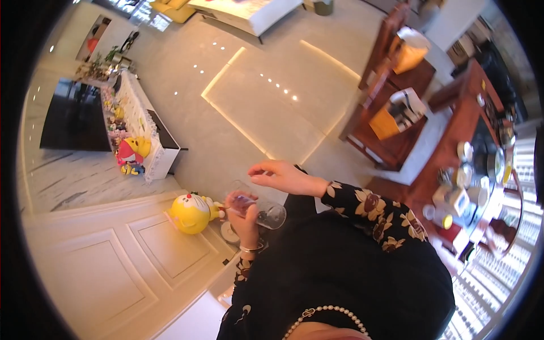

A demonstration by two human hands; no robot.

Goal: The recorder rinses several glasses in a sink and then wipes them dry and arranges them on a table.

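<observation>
My left hand [244, 214], with a silver-coloured bangle at the wrist, is closed around a clear, transparent cylindrical container [272, 214], glass or plastic. The container lies tilted across the palm, its round end towards my body. My right hand [276, 176] is just above and to the right of it, fingers slightly bent and thumb apart, holding nothing. Beside my left hand, to the left, stands a yellow cartoon-cat figure [191, 212] with a red nose. A round pale object [230, 232] is partly hidden behind the left wrist.
A white panelled surface [114, 263] is at left. Beyond it, a television [76, 114] stands by a low cabinet [163, 159] bearing several toy figures. At right are a dark-red wooden chair [386, 144] with an orange-and-white bag [399, 114], and a wooden table [446, 148] crowded with containers.
</observation>
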